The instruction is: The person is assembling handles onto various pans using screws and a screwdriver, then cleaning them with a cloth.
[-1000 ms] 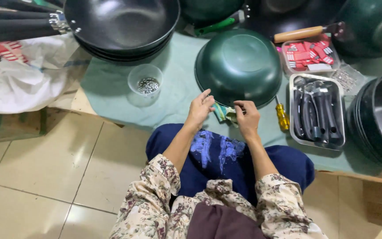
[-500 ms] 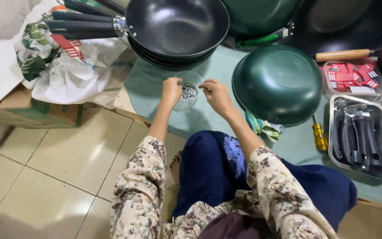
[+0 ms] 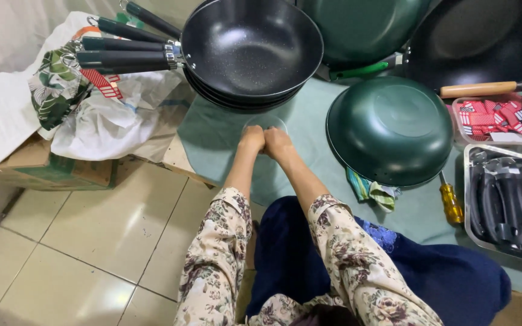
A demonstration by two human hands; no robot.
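My left hand (image 3: 251,139) and my right hand (image 3: 278,143) are pressed side by side over a small clear round bowl (image 3: 264,122) on the pale green mat (image 3: 212,130). Both hands have their fingers curled down into the bowl, and what they grip is hidden. Just beyond the bowl stands a stack of black woks (image 3: 250,49) with dark handles (image 3: 125,53) pointing left. To the right, a green wok (image 3: 389,130) lies upside down.
A yellow-handled screwdriver (image 3: 451,203) and a striped cloth (image 3: 373,192) lie by the green wok. A metal tray of black handles (image 3: 505,202) and a tray of red packets (image 3: 493,118) sit at right. White bags (image 3: 101,121) rest on a cardboard box (image 3: 28,166) at left.
Both hands moved from the cloth by the green wok to the clear bowl at left, and have now closed together over it. The view shifted left.
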